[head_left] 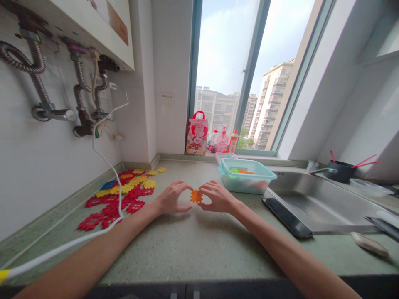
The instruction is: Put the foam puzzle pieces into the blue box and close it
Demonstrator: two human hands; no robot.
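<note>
The right hand seems to pinch the orange piece by its edge, perhaps to keep it steady, mid-counter. The left hand curls beside it; I can't tell if it grips. The box sits far right, easy to reach.

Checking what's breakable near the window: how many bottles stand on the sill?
3: the red-capped bottle beside the bag, the pink pump bottle in the middle, the orange-capped bottle rightmost. The bag may hide others.
</note>
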